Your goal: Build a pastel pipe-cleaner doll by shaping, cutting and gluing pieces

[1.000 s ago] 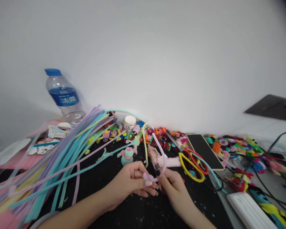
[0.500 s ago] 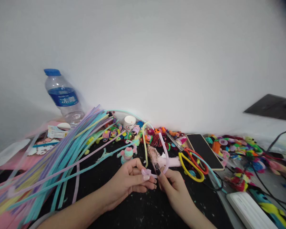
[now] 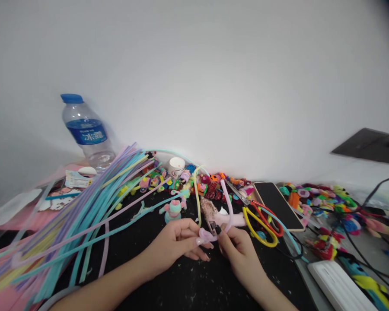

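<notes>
Between my two hands is a pale pink-lilac pipe cleaner (image 3: 227, 203), its left end coiled into a small looped shape. My left hand (image 3: 178, 246) pinches that coiled end between thumb and fingertips. Close beside it, my right hand (image 3: 240, 250) grips the same pipe cleaner, and its free end curves upward past the fingers. Just beyond the fingertips lie a pink-handled brush (image 3: 228, 219) with brown bristles and a yellow pipe cleaner (image 3: 197, 194). A small pink and mint pipe-cleaner figure (image 3: 174, 210) stands past my left hand.
A bundle of pastel pipe cleaners (image 3: 94, 216) spreads across the left. Scissors (image 3: 259, 220) with red and yellow handles lie to the right, by a phone (image 3: 278, 205). A water bottle (image 3: 87, 129) and paper cup (image 3: 176, 166) stand near the wall. A white box-like device (image 3: 340, 285) lies front right.
The coiled end has shifted slightly right and turned in my left fingers. The pipe cleaner's free end has moved a little right, with my right hand still gripping it.
</notes>
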The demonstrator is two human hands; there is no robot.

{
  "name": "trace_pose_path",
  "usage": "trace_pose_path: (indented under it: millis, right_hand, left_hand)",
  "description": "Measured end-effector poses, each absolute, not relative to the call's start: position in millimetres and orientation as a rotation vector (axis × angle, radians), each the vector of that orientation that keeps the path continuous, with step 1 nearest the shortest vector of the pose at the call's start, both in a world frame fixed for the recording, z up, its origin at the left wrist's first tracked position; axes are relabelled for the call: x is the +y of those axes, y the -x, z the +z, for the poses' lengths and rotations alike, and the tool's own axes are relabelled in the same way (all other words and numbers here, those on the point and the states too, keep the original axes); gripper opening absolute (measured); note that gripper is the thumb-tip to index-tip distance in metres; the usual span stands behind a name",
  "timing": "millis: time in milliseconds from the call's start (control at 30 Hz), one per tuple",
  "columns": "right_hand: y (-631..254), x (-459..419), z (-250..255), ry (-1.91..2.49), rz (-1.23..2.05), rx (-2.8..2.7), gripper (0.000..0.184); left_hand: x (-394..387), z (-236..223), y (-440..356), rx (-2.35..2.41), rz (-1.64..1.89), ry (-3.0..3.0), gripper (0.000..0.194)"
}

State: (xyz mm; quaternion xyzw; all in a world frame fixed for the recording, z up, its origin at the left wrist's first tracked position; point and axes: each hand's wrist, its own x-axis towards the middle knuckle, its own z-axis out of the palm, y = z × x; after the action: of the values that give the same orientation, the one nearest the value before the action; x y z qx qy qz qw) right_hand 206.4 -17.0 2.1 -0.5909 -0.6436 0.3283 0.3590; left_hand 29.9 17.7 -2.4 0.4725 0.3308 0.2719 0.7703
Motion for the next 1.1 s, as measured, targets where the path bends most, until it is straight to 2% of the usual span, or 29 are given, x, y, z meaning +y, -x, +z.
trace_pose_path:
  millis: [300, 467, 700, 933, 1100]
  right_hand:
    - [-207.2, -15.6, 2.3, 1.487, 0.924, -1.595, 0.035]
    - [-208.2, -16.1, 2.1, 1.481, 0.977, -1.572, 0.034]
    - [-204.6, -24.7, 6.3, 1.499, 1.125, -1.592, 0.02]
    - [-204.7, -22.9, -0.9, 1.466, 1.291, -1.516, 0.025]
    - [-200.5, -20.5, 3.6, 1.451, 1.255, -1.529, 0.023]
  left_hand:
    - [19.9, -6.5, -32.3, 0.687, 0.634, -1.077, 0.023]
    - [17.1, -10.1, -33.2, 0.719, 0.625, -1.113, 0.011]
    - [17.1, -8.2, -33.1, 0.703, 0.594, -1.077, 0.012]
    - [17.3, -6.5, -32.4, 0.668, 0.572, -1.044, 0.014]
    - [12.1, -3.3, -29.6, 0.595, 0.596, -1.19, 0.012]
